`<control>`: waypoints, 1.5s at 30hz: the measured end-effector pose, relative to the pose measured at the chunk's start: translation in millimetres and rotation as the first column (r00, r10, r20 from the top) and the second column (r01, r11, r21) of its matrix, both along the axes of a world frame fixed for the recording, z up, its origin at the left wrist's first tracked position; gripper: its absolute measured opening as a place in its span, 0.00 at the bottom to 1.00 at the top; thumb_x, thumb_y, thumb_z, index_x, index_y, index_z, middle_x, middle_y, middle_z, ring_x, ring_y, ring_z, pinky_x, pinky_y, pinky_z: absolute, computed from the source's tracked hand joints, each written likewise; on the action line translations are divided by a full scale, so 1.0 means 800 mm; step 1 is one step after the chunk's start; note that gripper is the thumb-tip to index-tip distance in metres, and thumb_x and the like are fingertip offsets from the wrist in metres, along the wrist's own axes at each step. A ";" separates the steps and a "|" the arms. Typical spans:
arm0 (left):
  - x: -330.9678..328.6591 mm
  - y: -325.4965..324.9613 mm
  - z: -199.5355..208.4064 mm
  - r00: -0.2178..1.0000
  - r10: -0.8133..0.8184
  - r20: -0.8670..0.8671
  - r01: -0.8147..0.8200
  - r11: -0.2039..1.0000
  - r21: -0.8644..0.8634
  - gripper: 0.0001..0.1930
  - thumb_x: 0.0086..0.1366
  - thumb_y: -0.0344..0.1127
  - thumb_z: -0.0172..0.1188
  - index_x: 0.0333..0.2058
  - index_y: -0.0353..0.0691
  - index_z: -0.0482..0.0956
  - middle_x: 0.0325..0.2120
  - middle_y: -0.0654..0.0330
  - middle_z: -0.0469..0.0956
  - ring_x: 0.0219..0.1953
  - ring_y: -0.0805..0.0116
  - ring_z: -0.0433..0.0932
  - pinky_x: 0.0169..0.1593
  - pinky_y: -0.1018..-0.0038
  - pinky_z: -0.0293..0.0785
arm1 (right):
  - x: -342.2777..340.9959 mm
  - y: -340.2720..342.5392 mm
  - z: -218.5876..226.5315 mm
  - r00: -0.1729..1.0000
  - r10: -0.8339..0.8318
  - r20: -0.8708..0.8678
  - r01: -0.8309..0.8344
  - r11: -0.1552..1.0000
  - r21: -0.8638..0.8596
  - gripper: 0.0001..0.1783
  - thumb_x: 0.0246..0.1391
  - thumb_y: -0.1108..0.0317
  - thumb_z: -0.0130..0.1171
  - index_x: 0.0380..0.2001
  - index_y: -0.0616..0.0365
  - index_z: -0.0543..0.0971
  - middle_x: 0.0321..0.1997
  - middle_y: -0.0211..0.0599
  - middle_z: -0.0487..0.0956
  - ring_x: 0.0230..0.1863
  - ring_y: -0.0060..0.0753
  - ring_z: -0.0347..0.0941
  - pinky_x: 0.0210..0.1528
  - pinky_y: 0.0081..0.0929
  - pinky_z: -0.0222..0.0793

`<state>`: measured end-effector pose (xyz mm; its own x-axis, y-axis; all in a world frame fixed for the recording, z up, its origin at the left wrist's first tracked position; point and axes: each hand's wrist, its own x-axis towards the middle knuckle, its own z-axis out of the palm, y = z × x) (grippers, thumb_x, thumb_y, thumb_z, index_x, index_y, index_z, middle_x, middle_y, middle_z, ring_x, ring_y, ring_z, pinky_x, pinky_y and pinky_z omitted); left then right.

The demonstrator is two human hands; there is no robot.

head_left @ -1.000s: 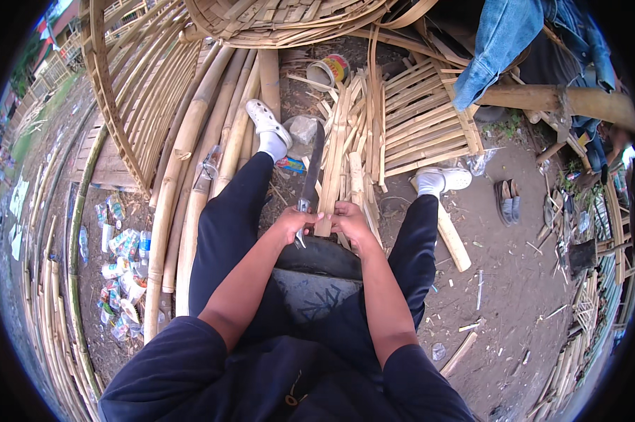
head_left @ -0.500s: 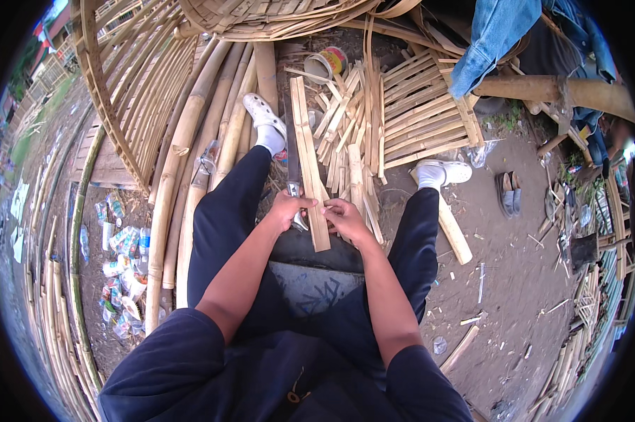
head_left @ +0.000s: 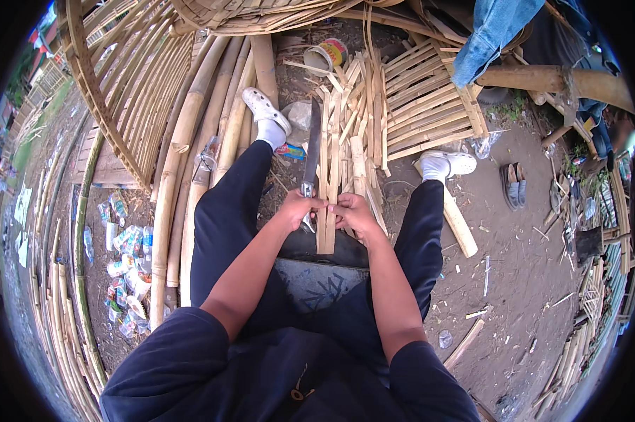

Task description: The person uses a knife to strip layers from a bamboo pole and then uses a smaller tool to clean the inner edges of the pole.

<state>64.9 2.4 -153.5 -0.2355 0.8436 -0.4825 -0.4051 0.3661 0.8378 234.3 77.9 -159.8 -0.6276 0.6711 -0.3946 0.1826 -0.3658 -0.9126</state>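
In front of my seat, my left hand (head_left: 300, 209) is closed round the handle of a long knife (head_left: 313, 144), its blade pointing away from me. The thumb of that hand also presses against the left edge of a split bamboo strip (head_left: 326, 235). My right hand (head_left: 355, 212) grips the same strip from its other side with thumb and fingers. The strip lies lengthwise away from me, its near end just over the dark edge of a block (head_left: 317, 281) between my legs. Beyond the hands, a pile of cut bamboo strips (head_left: 360, 119) partly merges with its far end.
Long bamboo poles (head_left: 184, 155) lie to the left, beside plastic litter (head_left: 130, 243). A slatted bamboo panel (head_left: 430, 105) and a bucket (head_left: 321, 58) stand ahead. Jeans (head_left: 490, 35) hang at the upper right. Dark shoes (head_left: 513, 186) and a bamboo piece (head_left: 460, 225) lie to the right.
The held strip and both hands have shifted slightly right, and the strip now points straighter away. The knife blade has swung from left-leaning to slightly right-leaning. The view has shifted a little.
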 end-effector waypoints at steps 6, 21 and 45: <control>-0.008 0.004 -0.008 0.997 0.060 0.053 -0.060 0.998 0.002 0.14 0.48 0.22 0.69 0.27 0.41 0.72 0.23 0.59 0.78 0.19 0.73 0.73 0.21 0.76 0.67 | -0.013 0.001 -0.008 0.996 -0.074 -0.051 0.069 0.994 -0.083 0.09 0.55 0.73 0.61 0.39 0.66 0.76 0.31 0.38 0.79 0.27 0.29 0.77 0.26 0.29 0.80; -0.110 -0.008 0.012 0.984 0.167 0.067 -0.166 0.986 -0.022 0.06 0.52 0.22 0.67 0.29 0.31 0.79 0.24 0.54 0.80 0.16 0.78 0.70 0.18 0.84 0.64 | 0.073 0.065 -0.027 0.969 -0.151 0.193 0.134 0.986 0.096 0.15 0.56 0.73 0.61 0.45 0.68 0.74 0.31 0.40 0.79 0.24 0.29 0.78 0.24 0.28 0.78; -0.086 0.009 -0.017 0.973 0.069 0.221 -0.059 0.997 -0.055 0.06 0.49 0.22 0.69 0.28 0.30 0.82 0.23 0.54 0.81 0.20 0.73 0.75 0.21 0.80 0.66 | -0.086 0.106 0.139 0.925 -0.055 0.375 -0.066 0.951 0.302 0.30 0.61 0.43 0.53 0.39 0.66 0.77 0.32 0.42 0.81 0.26 0.31 0.78 0.24 0.29 0.76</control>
